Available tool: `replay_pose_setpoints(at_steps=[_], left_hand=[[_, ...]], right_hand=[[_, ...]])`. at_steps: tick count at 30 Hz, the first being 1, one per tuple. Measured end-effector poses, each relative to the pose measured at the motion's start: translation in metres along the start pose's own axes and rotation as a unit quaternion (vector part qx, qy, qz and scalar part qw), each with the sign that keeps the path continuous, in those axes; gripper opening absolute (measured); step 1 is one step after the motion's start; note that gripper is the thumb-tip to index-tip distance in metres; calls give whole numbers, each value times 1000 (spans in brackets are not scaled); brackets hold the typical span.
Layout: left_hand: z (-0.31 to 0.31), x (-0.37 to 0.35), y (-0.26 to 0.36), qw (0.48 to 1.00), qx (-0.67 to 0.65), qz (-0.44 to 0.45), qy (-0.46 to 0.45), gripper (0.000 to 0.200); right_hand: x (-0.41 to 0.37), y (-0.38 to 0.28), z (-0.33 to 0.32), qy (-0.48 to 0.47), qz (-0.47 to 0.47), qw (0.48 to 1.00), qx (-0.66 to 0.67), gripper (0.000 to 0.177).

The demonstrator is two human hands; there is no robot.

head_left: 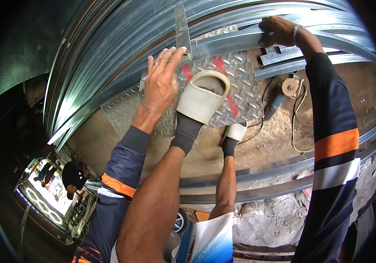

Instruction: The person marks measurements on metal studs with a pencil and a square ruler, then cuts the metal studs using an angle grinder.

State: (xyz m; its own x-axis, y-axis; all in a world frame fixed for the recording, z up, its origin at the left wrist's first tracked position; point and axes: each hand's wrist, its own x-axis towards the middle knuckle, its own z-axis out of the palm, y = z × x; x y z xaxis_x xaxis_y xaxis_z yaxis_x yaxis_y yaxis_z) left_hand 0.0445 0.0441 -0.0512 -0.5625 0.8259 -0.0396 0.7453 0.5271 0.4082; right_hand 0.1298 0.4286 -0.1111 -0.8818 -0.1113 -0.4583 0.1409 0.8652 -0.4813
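My left hand [161, 81] lies with its fingers stretched out flat over a long galvanized metal channel [229, 44]. At its fingertips a flat metal strip [182, 28], like the blade of a square, stands across the channel; its lower end is partly hidden. My right hand [278, 33] is closed round the same channel farther right, thumb on the near side. Under the channel is a diamond-tread steel plate [245, 94] with red stripes. One of my feet, in a white slide sandal [201, 98], rests on the plate.
Many stacked metal channels [122, 44] curve across the back and left. An angle grinder [280, 98] with its cord lies on the floor right of the plate. More metal lengths [258, 177] run behind my feet, near dusty sacks [271, 215]. A person [74, 177] is at far left.
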Motion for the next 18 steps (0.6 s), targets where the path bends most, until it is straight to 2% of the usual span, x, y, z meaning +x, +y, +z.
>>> replay_pose_setpoints(at_steps=[5,7,8,9,11,12,13,15,18], left_hand=[[-1,2,2,1000,4,-9,-3,79],[-3,1,3,1000,1,-11,-4,79],[-5,0,4,1000,2,-5,-5,77],[-6,-2,4,1000,3,0,-5,76],[-7,-8,8,1000,-7,2,1,74],[-8,-12,10,1000,-18,6,4,73],[-9,-16,12,1000,-19,4,5,73],[-8,-25,17,1000,-21,3,-2,76],[-8,-35,21,999,-33,-1,5,79]], right_hand=[[3,5,3,27,-36,999,9,36],[0,-2,-5,-25,-3,1000,16,35],[-7,-8,-5,10,-19,999,24,35],[-9,3,8,24,2,996,87,36],[-25,-5,21,143,-44,988,27,35],[-27,-11,14,53,18,998,3,37],[-34,-16,20,60,42,997,7,38],[-51,-18,47,203,-1,978,-38,42],[-65,-29,65,264,9,960,-97,45]])
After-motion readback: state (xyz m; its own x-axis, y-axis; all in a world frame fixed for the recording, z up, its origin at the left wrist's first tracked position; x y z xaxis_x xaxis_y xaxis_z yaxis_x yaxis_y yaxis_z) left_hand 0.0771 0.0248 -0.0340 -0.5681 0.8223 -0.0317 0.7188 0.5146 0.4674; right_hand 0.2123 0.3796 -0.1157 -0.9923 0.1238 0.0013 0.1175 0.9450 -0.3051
